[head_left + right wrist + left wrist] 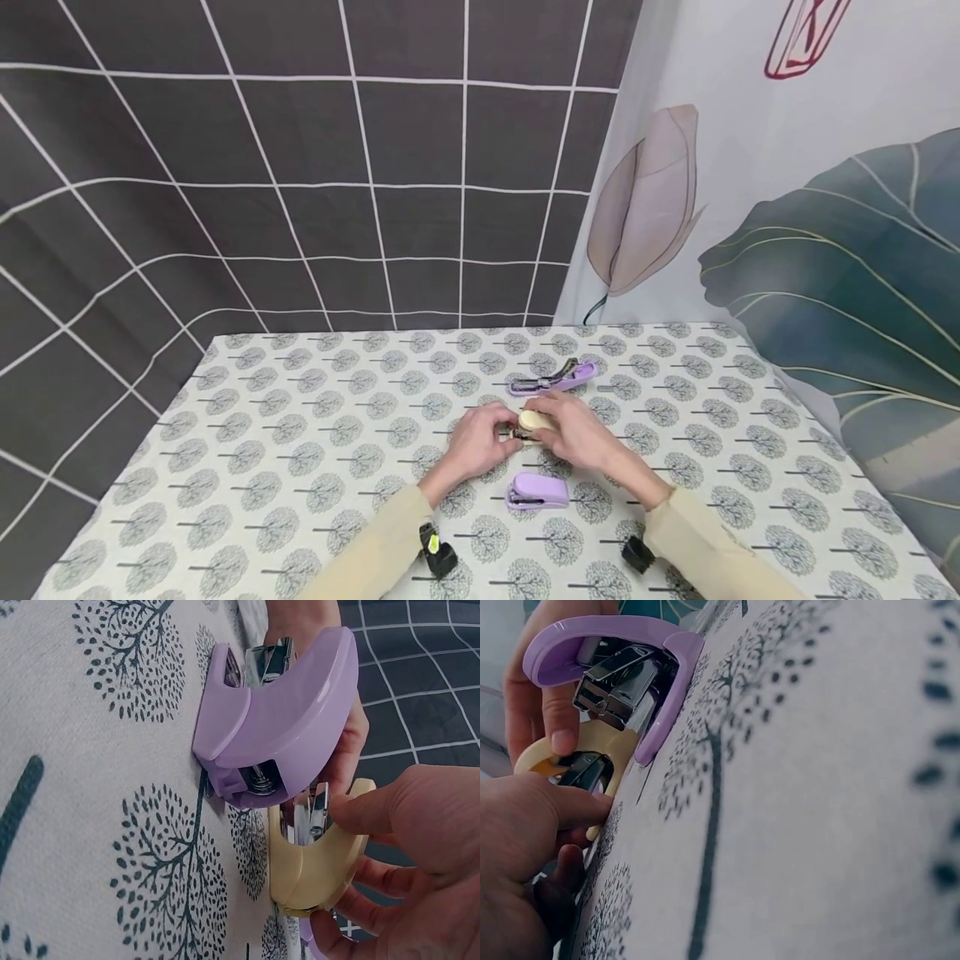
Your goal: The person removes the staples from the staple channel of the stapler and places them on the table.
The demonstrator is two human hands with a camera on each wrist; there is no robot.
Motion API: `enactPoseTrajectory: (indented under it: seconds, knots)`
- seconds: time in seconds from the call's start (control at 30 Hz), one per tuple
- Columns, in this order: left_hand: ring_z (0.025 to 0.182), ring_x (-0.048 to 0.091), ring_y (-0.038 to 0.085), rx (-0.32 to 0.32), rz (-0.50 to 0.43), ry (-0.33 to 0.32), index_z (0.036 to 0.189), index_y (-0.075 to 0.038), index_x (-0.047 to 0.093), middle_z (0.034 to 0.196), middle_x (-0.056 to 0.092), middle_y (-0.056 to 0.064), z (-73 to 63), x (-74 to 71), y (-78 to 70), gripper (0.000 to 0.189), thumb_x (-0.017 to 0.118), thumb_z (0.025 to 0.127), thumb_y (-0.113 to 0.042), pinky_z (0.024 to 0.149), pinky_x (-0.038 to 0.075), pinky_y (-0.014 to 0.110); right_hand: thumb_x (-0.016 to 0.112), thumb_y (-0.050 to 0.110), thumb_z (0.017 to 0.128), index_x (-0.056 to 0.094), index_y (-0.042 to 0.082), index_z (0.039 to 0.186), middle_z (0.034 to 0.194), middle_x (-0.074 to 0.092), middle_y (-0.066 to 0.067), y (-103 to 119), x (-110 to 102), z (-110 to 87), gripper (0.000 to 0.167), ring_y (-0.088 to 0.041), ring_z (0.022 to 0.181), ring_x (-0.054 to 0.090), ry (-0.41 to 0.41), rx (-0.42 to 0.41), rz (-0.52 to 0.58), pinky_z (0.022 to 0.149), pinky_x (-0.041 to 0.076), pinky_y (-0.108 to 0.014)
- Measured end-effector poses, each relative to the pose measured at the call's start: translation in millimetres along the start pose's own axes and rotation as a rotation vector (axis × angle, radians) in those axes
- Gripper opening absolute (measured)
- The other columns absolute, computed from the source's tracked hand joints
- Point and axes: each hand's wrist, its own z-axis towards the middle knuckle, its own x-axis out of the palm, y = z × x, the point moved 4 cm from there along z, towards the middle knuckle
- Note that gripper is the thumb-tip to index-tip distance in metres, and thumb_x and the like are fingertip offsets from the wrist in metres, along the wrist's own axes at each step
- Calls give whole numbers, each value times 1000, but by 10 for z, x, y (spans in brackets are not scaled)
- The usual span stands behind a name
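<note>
Both hands are at a pale yellow stapler (535, 421) on the patterned cloth. My right hand (576, 429) grips its top and sides, with thumb and fingers (360, 814) around the yellow body. At its front end, my left hand (483, 443) pinches low on the stapler, as the left wrist view shows; part of that grip is hidden. The yellow stapler's upper arm is raised from its base, and metal parts (586, 771) show between them. Nearer to me, a purple stapler (537, 491) stands upright, apart from both hands.
Beyond the hands lies another purple stapler (572, 375), spread wide with its dark metal part raised. A white cloth with tree prints (300, 467) covers the table. A dark grid curtain (412, 217) hangs behind, and a leaf-print curtain (750, 167) hangs at the right.
</note>
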Motion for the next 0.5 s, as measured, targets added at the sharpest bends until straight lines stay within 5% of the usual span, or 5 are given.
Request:
enactPoseTrajectory:
  seconds: [0.5]
  knots:
    - [68, 50, 3, -11, 24, 8, 106, -9, 73, 98, 68, -3, -1, -2, -8, 29, 83, 80, -16, 65, 44, 21, 73, -3, 84, 69, -5, 116, 102, 67, -12, -64, -41, -20, 33, -13, 81, 59, 37, 9, 106, 72, 54, -26]
